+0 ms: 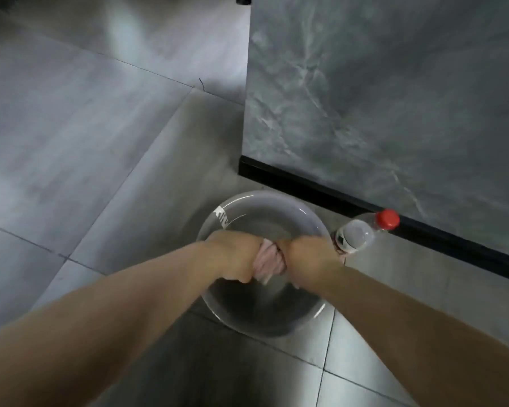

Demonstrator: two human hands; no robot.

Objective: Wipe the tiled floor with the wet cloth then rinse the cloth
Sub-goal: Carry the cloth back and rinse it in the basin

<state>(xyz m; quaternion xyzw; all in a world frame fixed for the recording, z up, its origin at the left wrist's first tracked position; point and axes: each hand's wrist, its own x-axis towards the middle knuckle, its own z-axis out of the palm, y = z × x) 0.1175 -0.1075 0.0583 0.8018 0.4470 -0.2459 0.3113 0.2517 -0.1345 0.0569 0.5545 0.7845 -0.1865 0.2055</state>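
Two bare forearms reach forward from the bottom corners of the view and meet over a clear basin (276, 194). The left hand (232, 255) and the right hand (309, 255) are both closed into fists, knuckles up, each gripping one end of the cloth (269, 264). The hands sit close together, with only a short stretch of cloth showing between them.

That cloth is pale pink and bunched into a tight, ridged roll, its lower folds hanging just below the fists. It is held above the inside of the basin, nearer the far rim. Whether it touches the water cannot be told.

The basin stands on the tiled floor (71, 142), near the floor's edge where a black skirting (321, 190) runs under a grey marbled wall (394, 98). Just beside the basin's right rim stands a clear bottle (356, 235) with a red cap (388, 219).
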